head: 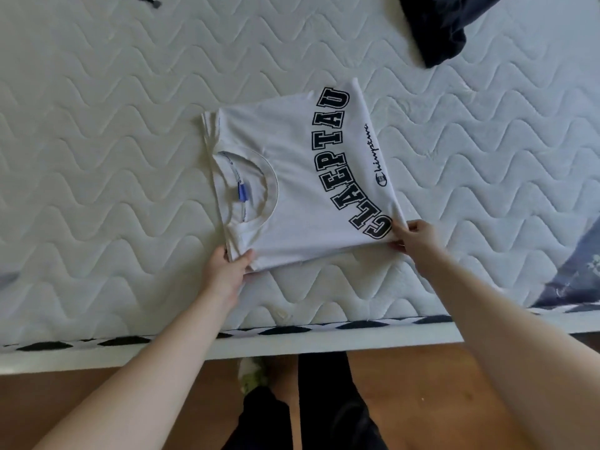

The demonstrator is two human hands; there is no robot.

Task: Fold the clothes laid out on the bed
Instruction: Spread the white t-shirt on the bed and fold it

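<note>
Head view, looking down at the bed edge: a white T-shirt (pixel 292 177), already folded into a compact rectangle with its sleeves tucked under, lies on the quilted mattress (pixel 113 141) near the middle of the scene, close to the near edge, its collar to the left and its black arched lettering running toward the right. The left hand (pixel 227 271) pinches the near-left corner of the rectangle, thumb on top and fingers curled beneath the layers; the right hand (pixel 417 237) pinches the near-right corner in the same way, beside the last letter of the print. The near edge appears slightly lifted off the mattress between the two hands, though the shadow there is too faint to be certain. The fabric reads as light, soft knit with no stiffness of its own: it will sag wherever it is unsupported, and the stacked layers can slide apart if gripped through only the top ply. Both near corners, taken through all layers, are therefore the sound holds, with the cloth kept taut between them. A dark garment (pixel 435 30) lies at the far right, well apart from the shirt, and a patterned blue cloth (pixel 578 277) sits at the right edge; both look unfolded. A wooden floor (pixel 422 391) shows below the bed frame.
</note>
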